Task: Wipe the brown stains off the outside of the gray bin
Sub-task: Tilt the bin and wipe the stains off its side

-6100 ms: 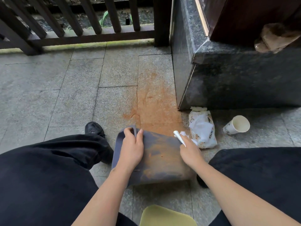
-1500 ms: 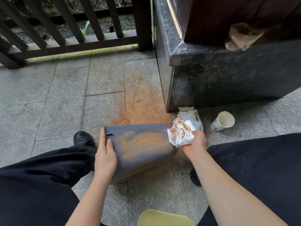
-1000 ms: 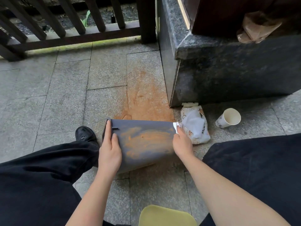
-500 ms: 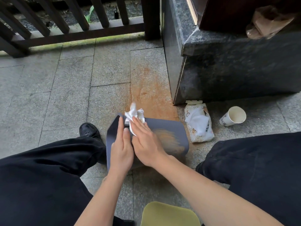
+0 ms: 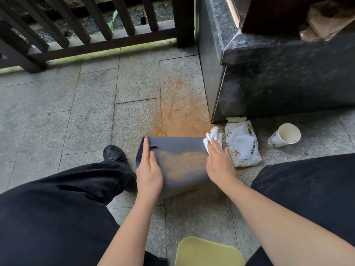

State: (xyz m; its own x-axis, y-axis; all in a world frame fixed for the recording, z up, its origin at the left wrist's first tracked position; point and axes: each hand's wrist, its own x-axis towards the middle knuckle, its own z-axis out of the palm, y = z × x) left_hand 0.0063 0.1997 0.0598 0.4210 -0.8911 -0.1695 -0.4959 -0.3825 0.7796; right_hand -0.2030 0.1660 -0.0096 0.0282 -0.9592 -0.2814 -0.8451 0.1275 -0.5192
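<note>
The gray bin (image 5: 178,148) lies on its side on the stone floor between my knees. A brown smear (image 5: 182,163) runs across its upper face. My left hand (image 5: 149,169) lies flat on the bin's left end, near its rim, and holds it still. My right hand (image 5: 220,163) presses a crumpled white wipe (image 5: 211,138) against the bin's right end; the wipe sticks out beyond my fingertips.
A pack of wipes (image 5: 243,144) lies right of the bin, a tipped paper cup (image 5: 284,135) further right. A dark stone plinth (image 5: 269,77) stands behind them. An orange-brown stain (image 5: 182,114) covers the floor beyond the bin. A railing (image 5: 86,35) runs along the back. A yellow-green seat edge (image 5: 209,252) is below.
My right hand has dragged the wipe from the bin's left end, beside my left hand, across to its right end. The left hand kept its hold.
</note>
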